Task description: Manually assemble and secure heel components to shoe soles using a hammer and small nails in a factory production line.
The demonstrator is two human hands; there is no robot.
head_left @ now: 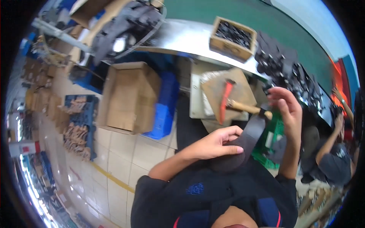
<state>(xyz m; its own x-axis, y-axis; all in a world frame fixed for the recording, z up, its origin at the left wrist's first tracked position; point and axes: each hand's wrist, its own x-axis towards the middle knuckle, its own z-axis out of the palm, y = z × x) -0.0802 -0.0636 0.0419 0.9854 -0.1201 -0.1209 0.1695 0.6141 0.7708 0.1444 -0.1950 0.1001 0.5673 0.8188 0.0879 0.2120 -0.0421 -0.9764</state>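
Note:
My left hand grips a dark grey flat piece, thumb on top. The piece is broad and rounded close to my body and narrows to a strap-like end, with a small black part at its tip. My right hand is raised beyond that tip, fingers apart and bent, close to the bench edge. In front of both hands lies a brown board on a pale stand. On it rest a red-handled hammer and a tool with a wooden handle, partly behind the strap end.
A wooden box of small black parts stands on the metal-edged bench. Dark pieces are heaped to its right. At left are an open carton, a blue bin and a pallet. A green crate sits by my right arm; another person works at far right.

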